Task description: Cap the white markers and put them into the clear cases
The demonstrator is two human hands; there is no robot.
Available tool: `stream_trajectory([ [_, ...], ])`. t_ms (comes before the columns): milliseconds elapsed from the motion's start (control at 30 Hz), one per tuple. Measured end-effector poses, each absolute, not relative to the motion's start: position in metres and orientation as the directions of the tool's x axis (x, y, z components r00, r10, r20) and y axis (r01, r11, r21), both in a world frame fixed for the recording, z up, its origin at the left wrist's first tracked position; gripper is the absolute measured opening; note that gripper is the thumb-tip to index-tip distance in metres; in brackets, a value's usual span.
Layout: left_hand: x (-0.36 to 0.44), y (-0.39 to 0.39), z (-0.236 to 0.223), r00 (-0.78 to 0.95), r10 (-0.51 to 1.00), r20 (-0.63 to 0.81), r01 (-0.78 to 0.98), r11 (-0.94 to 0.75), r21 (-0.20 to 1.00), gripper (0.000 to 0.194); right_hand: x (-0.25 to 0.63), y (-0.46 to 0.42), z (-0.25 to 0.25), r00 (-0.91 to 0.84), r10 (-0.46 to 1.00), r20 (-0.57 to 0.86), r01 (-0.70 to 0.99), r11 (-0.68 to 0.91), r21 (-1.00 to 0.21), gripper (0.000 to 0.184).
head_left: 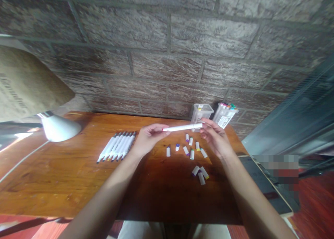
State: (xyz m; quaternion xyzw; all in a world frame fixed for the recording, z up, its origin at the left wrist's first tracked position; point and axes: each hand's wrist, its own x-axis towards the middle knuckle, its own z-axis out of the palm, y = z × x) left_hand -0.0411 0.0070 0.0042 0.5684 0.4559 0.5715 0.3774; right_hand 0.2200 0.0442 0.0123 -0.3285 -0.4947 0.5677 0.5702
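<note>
A white marker with red ends is stretched level between my two hands above the table. My left hand pinches its left end between thumb and fingers. At the other end, my right hand grips the marker near its red-tipped cap. Below lie several loose white marker caps with coloured ends, some purple, some green, some yellow. A smaller group of caps rests closer to me. To the left of my left hand, several uncapped white markers lie side by side in a row.
Behind my right hand stands a clear plastic box with a yellow-marked item inside. Another clear box beside it holds several markers. A lamp with its cord occupies the left of the wooden table. A dark tablet-like device lies at right.
</note>
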Motion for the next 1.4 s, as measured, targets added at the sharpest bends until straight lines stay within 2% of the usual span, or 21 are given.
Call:
stream_trajectory([
  [167,-0.040,0.007,0.004,-0.035,0.954,0.298,0.090,-0.294,0.952,0.035,0.218,0.040,0.016,-0.161,0.952,0.261,-0.346,0.193,-0.918,0.027],
  [333,-0.038,0.007,-0.001,0.052,0.940,0.336,0.112,-0.340,0.934,0.034,0.216,0.035,0.019,-0.170,0.948,0.270,-0.379,0.190,-0.906,0.032],
  [433,-0.037,0.006,-0.007,0.153,0.914,0.375,0.251,-0.403,0.880,0.029,0.214,0.032,0.017,-0.201,0.938,0.281,-0.361,0.196,-0.912,0.032],
  [533,-0.038,0.005,-0.011,0.263,0.876,0.403,0.440,-0.481,0.758,0.022,0.210,0.026,0.016,-0.278,0.912,0.300,-0.334,0.201,-0.921,0.033],
  [667,-0.039,0.006,-0.011,0.288,0.858,0.425,0.530,-0.513,0.675,0.018,0.202,0.015,0.018,-0.376,0.872,0.314,-0.296,0.208,-0.932,0.033],
  [867,-0.039,0.006,-0.009,0.270,0.862,0.429,0.559,-0.503,0.659,0.018,0.200,0.013,0.021,-0.401,0.850,0.343,-0.309,0.227,-0.924,0.028],
  [1067,-0.036,0.001,0.002,0.151,0.822,0.549,0.574,-0.525,0.628,0.014,0.208,0.022,0.020,-0.294,0.894,0.339,-0.338,0.235,-0.911,0.030],
  [1400,-0.035,-0.005,0.007,0.116,0.835,0.539,0.346,-0.542,0.766,0.020,0.211,0.026,0.025,-0.189,0.944,0.271,-0.496,0.146,-0.856,0.030],
])
